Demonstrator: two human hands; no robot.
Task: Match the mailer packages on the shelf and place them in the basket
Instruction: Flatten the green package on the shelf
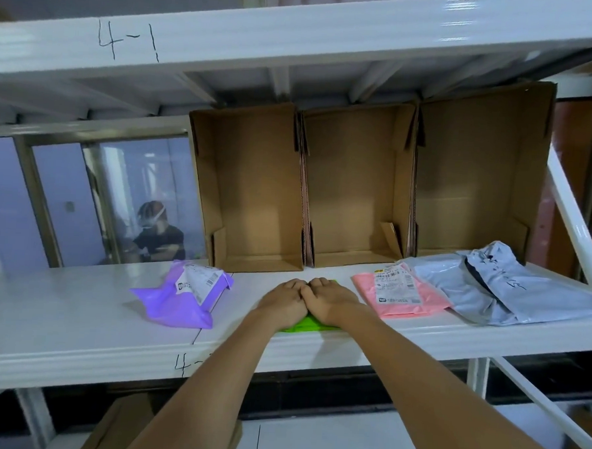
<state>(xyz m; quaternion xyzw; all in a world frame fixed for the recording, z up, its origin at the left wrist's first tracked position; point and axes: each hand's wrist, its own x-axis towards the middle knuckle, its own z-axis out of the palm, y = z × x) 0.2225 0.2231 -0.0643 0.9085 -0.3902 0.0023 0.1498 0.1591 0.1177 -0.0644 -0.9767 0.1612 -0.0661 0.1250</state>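
A green mailer [304, 324] lies at the front of the white shelf [77, 322], mostly hidden under my hands. My left hand [282, 302] and my right hand [330, 300] rest side by side on it, fingers curled down onto it. To the left lies a purple mailer [177, 295] with a white label. On the right, a pink mailer [402, 295] with a label lies flat, partly overlapped by a grey mailer [510, 290]. No basket shows in this view.
Three cardboard boxes stand on their sides at the back of the shelf, open toward me: left [251, 194], middle [354, 189], right [475, 178]. An upper shelf beam marked "4-1" [129, 40] hangs overhead. A person [157, 234] sits behind the glass at the back left.
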